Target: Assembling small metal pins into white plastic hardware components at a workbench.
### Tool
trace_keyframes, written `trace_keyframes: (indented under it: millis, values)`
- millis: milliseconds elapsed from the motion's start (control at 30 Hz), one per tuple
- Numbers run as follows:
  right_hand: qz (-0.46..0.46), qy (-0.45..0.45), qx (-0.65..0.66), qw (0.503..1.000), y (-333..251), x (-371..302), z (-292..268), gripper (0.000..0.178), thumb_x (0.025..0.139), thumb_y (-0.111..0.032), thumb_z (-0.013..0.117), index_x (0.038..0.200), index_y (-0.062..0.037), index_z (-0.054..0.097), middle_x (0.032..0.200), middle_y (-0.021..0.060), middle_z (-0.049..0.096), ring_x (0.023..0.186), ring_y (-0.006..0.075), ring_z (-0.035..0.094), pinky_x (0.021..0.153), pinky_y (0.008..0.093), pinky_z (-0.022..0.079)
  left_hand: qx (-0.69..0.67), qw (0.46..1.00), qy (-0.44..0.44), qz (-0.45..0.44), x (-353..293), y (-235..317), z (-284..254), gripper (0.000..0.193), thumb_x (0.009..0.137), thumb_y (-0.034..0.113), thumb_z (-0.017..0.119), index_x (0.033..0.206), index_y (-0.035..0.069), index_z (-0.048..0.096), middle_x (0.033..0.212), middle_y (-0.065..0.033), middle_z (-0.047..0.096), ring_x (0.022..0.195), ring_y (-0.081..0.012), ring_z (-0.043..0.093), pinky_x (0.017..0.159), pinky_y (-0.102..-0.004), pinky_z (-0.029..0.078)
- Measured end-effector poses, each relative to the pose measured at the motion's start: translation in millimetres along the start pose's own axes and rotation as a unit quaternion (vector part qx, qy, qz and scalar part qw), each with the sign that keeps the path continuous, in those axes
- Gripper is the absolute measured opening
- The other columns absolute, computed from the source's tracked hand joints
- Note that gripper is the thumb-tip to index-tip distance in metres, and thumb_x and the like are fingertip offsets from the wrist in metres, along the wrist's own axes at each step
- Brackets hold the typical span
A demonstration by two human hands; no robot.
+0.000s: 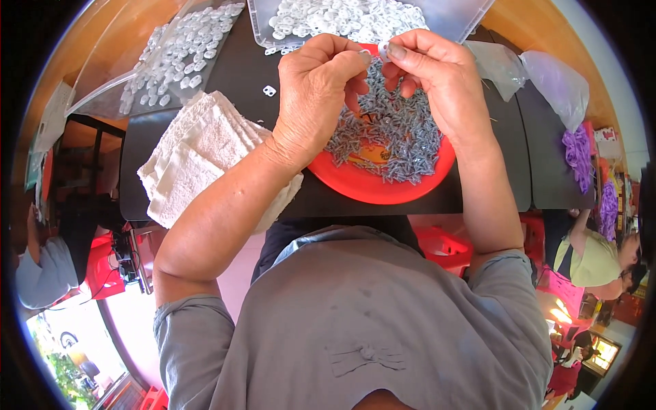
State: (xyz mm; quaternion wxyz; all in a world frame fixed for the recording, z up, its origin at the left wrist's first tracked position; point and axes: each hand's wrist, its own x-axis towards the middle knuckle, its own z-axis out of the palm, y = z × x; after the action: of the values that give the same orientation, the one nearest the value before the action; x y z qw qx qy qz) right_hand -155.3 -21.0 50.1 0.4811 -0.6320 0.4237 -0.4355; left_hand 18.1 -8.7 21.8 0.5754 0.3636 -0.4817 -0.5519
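While right hand (441, 75) pinches small white piece (383, 50), left hand (311, 85): grip closed, contents unclear.

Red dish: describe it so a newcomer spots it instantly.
On the dark table, find the clear bin at the picture's top. Just below it in view, the red dish sits partly hidden by the left hand and right hand. It's the only round red thing there, holding small grey pieces.

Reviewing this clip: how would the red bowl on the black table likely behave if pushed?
The red bowl has a smooth, plastic-looking surface, so it would probably slide fairly easily. Its wide, low shape suggests it is unlikely to tip. The small grey pieces lie loose and heaped inside, so a sharp shove might spill some.
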Motion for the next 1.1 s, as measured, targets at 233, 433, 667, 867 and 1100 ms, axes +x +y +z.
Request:
trace_keyframes:
  millis: [233,433,667,867,1100]
  values:
    - [-0.043,0.005,-0.057,0.997,0.6,-1.5,3.6,0.018,0.093,-0.019,0.061,0.096,-0.0016,0.066,0.079,0.0019,0.065,0.071,0.0092,0.06,0.06,0.0213,0.042,0.033,0.999,0.015,0.015,-0.2,0.4,-0.3,0.017,0.084,0.012,0.061,0.084,-0.004,0.063,0.065,-0.0055,0.06,0.052,-0.0084,0.054,0.044,-0.0234,0.045]
    - [-0.054,-0.008,-0.068,0.996,0.6,-0.4,6.5,0.017,0.094,-0.017,0.059,0.095,-0.0019,0.066,0.079,0.0012,0.064,0.07,0.0087,0.06,0.059,0.0216,0.043,0.019,1.0,-0.008,0.012,-0.3,1.5,-1.0,0.016,0.086,0.012,0.063,0.086,-0.004,0.063,0.066,-0.0063,0.061,0.052,-0.009,0.055,0.046,-0.0233,0.045]
    - [-0.015,-0.063,-0.007,0.998,-4.3,1.5,-12.6,0.021,0.092,-0.021,0.061,0.093,0.0002,0.065,0.078,0.0027,0.065,0.068,0.008,0.061,0.055,0.0193,0.042,-0.053,0.995,-0.088,-0.008,0.6,10.7,2.1,0.023,0.086,-0.001,0.067,0.107,-0.007,0.059,0.089,-0.0124,0.066,0.072,-0.0159,0.063,0.054,-0.0259,0.051]
    - [0.011,-0.136,0.029,0.99,-6.3,0.2,-21.5,0.023,0.092,-0.024,0.063,0.087,-0.0012,0.064,0.07,0.0012,0.062,0.059,0.0089,0.061,0.05,0.018,0.04,0.003,0.992,-0.11,0.058,-2.6,8.2,2.7,0.028,0.077,-0.004,0.075,0.103,-0.006,0.064,0.088,-0.0102,0.07,0.069,-0.0101,0.063,0.052,-0.0209,0.049]
    - [0.033,-0.133,0.071,0.988,-8.3,-3.6,-17.8,0.024,0.092,-0.025,0.064,0.088,-0.001,0.065,0.07,0.0017,0.062,0.058,0.0094,0.061,0.048,0.0177,0.04,0.046,0.991,-0.093,0.089,-7.4,9.9,3.8,0.03,0.078,-0.004,0.074,0.105,-0.005,0.063,0.085,-0.0089,0.067,0.069,-0.0104,0.06,0.053,-0.0217,0.049]
